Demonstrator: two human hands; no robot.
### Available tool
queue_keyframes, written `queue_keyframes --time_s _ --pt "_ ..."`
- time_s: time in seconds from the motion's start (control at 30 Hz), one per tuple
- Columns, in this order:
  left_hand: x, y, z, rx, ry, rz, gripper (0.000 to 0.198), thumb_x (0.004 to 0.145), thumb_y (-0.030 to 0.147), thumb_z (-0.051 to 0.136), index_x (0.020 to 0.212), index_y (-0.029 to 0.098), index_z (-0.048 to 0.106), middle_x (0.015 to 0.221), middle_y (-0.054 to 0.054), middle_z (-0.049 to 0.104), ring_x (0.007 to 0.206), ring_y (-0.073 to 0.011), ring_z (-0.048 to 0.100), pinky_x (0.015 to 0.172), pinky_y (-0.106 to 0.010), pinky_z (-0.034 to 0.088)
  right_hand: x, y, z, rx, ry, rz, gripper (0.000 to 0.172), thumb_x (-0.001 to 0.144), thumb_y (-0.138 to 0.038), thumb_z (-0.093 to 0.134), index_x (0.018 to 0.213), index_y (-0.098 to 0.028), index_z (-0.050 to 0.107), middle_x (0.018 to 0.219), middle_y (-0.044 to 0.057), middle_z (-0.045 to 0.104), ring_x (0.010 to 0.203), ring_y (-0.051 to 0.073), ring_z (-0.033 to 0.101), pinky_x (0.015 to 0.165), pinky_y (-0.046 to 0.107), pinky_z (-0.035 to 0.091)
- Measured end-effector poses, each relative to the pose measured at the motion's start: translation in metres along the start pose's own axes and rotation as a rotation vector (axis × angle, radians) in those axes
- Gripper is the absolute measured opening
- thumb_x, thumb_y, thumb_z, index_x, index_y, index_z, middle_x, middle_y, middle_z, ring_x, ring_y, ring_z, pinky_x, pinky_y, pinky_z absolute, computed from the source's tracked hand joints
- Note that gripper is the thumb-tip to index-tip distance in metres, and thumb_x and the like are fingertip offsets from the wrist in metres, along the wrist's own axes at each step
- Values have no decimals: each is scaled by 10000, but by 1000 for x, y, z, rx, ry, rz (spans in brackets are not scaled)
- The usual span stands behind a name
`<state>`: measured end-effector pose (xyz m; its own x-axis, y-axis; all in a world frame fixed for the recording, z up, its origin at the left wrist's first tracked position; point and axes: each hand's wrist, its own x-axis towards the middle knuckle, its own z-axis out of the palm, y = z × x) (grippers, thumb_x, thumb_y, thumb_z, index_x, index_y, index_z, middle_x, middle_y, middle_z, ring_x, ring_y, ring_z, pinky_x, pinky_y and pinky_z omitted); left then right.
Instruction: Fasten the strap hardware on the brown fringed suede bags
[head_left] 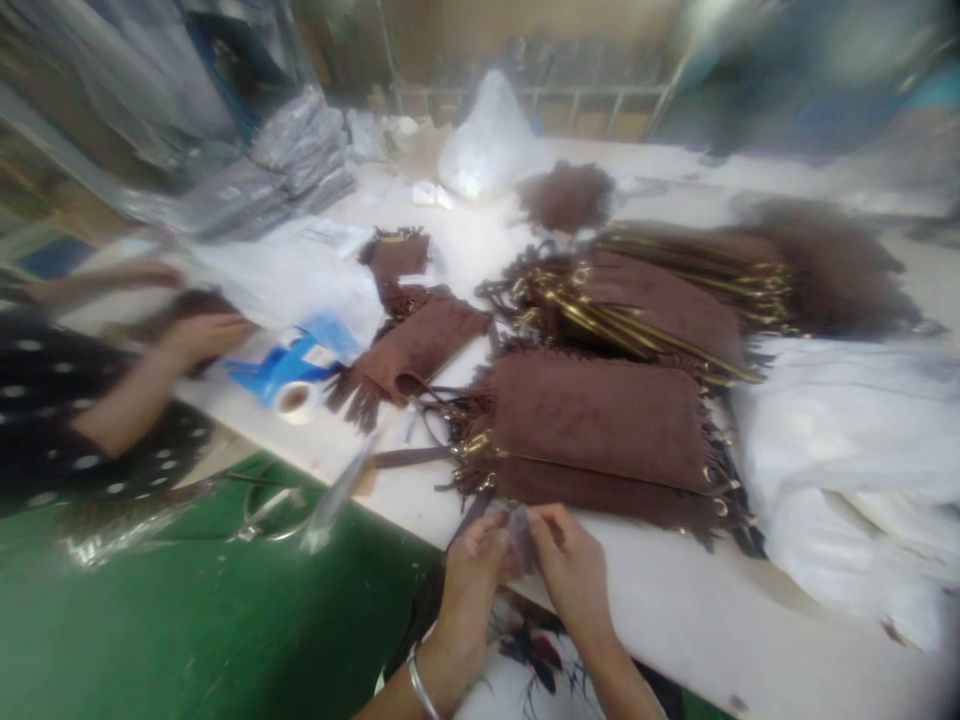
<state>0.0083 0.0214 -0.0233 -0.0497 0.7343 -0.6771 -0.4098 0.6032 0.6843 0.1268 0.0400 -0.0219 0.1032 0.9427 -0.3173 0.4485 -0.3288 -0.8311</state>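
Close to the table's front edge, my left hand (474,575) and my right hand (571,565) are together, fingers pinched on a small greyish-purple strip (520,540). Blur hides what exactly the strip is. A dark strap (469,520) runs by my left fingers; I cannot tell whether they touch it. Just beyond my hands lie stacked brown fringed bags (600,405) with gold zippers and gold rings. A thin brown strap (412,457) extends left from this stack.
More brown bags (660,290) are piled behind, and white cloth or wrapping (847,450) lies right. Across the left side, a co-worker's hand (202,338) handles something dark near a blue packet (289,365) and a tape roll (295,400). A white plastic bag (487,140) stands farther back.
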Motion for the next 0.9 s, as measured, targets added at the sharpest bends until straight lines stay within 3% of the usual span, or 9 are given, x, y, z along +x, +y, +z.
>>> queue_keyframes --time_s 0.1,0.23,0.33,0.5,0.67,0.8,0.9 --pt "-2 1 0 63 -25 -36 466 727 435 714 1068 126 641 887 -87 681 722 -171 636 649 -275 516 1 2 1 -2 -12 6 308 895 -476 478 814 -221 631 773 -2 684 710 170 601 668 258 403" --pt "-4 2 -1 133 -21 -44 389 726 478 707 849 111 668 760 -58 636 642 -144 592 593 -255 489 0 1 1 2 4 14 301 893 -472 481 812 -220 624 766 2 687 704 172 607 663 258 407" --pt "-2 2 -4 96 24 -70 433 747 531 666 832 106 658 691 -59 626 583 -145 574 571 -265 475 0 0 3 10 12 6 310 901 -474 455 849 -218 623 792 20 695 724 186 616 676 267 420" --pt "9 -6 -10 78 93 61 445 767 559 630 895 134 661 811 -82 678 697 -190 618 655 -292 492 -2 -2 6 10 -43 8 327 910 -497 426 869 -230 610 816 22 699 755 196 633 706 276 434" --pt "17 -18 -7 284 157 211 348 847 497 537 833 166 644 808 -54 665 758 -200 599 711 -296 471 -8 1 8 62 -51 54 373 893 -566 431 918 -228 587 851 25 697 761 198 633 715 281 449" --pt "17 -12 -2 354 94 266 289 848 450 552 867 181 654 833 -51 672 807 -210 595 752 -297 457 -12 6 5 18 -89 33 348 883 -552 471 917 -230 599 858 10 684 768 190 613 717 275 429" --pt "16 -3 -2 243 12 188 349 835 456 575 1020 171 658 1015 -92 688 923 -230 612 836 -320 459 -11 7 2 54 -69 25 356 900 -534 447 871 -224 619 826 7 677 783 188 598 726 266 420"
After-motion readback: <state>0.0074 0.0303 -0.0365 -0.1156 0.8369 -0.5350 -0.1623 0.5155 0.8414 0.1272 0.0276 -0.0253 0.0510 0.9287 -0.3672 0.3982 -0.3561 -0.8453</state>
